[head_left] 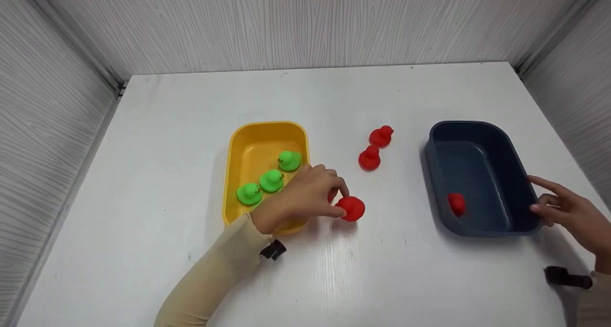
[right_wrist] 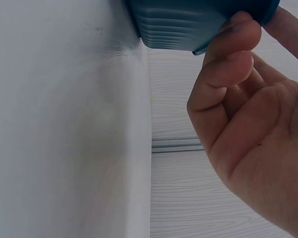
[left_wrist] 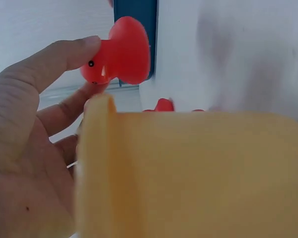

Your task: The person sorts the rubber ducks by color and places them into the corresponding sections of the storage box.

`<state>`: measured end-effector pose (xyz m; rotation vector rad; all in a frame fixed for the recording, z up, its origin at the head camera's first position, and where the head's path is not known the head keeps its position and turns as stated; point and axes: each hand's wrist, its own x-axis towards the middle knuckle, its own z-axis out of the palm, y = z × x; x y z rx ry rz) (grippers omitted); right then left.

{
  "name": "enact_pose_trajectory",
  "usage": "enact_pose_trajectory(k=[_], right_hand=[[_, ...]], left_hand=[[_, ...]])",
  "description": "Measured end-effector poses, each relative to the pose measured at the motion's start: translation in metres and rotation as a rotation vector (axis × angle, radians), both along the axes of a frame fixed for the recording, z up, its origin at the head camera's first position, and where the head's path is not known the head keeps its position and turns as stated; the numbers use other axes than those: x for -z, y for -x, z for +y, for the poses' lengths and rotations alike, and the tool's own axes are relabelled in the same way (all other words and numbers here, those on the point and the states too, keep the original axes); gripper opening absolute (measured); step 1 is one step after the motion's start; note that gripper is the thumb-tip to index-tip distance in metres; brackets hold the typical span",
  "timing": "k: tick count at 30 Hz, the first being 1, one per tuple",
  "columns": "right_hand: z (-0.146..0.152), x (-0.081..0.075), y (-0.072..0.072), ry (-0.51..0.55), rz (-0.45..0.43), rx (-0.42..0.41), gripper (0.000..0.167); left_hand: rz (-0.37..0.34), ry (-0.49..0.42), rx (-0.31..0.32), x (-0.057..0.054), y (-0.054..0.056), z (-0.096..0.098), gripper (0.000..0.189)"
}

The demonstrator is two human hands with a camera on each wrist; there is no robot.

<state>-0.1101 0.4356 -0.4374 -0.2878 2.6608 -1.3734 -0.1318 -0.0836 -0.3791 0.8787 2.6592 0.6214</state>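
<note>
My left hand (head_left: 305, 193) reaches over the right side of a yellow bin (head_left: 228, 174) and pinches a red toy duck (head_left: 354, 208) between thumb and forefinger. In the left wrist view, the thumb and a fingertip are at the head of that duck (left_wrist: 131, 52). Several green ducks (head_left: 249, 194) sit in the yellow bin, partly hidden by the hand and forearm. At the far right, my right hand (head_left: 573, 215) grips the rim of a dark blue bin (head_left: 432, 188). One red duck (head_left: 457, 204) lies inside near its left wall.
Two more red ducks, a nearer one (head_left: 369, 159) and a farther one (head_left: 380, 137), stand on the white table (head_left: 405, 279) between the bins. Pale wood-grain panels (head_left: 305, 26) enclose the back and both sides.
</note>
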Motion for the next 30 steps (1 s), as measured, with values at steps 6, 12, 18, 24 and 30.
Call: enact_pose_trajectory(k=[6, 12, 18, 24, 30], right_hand=[[-0.001, 0.000, 0.002, -0.028, -0.022, 0.024, 0.063], [-0.002, -0.001, 0.003, -0.031, -0.024, 0.032, 0.063], [-0.002, -0.001, 0.002, -0.050, -0.013, 0.039, 0.063], [0.000, 0.000, 0.001, -0.045, -0.010, 0.032, 0.063], [0.002, 0.001, 0.001, 0.011, -0.027, 0.008, 0.063]], left_hand=[[0.032, -0.017, 0.033, -0.007, 0.002, 0.010, 0.029], [0.069, -0.017, 0.066, -0.017, 0.007, 0.024, 0.029], [0.103, 0.007, 0.069, -0.030, 0.013, 0.038, 0.026], [0.128, -0.046, 0.063, -0.040, 0.023, 0.055, 0.024], [0.063, -0.117, 0.051, -0.037, 0.028, 0.075, 0.028]])
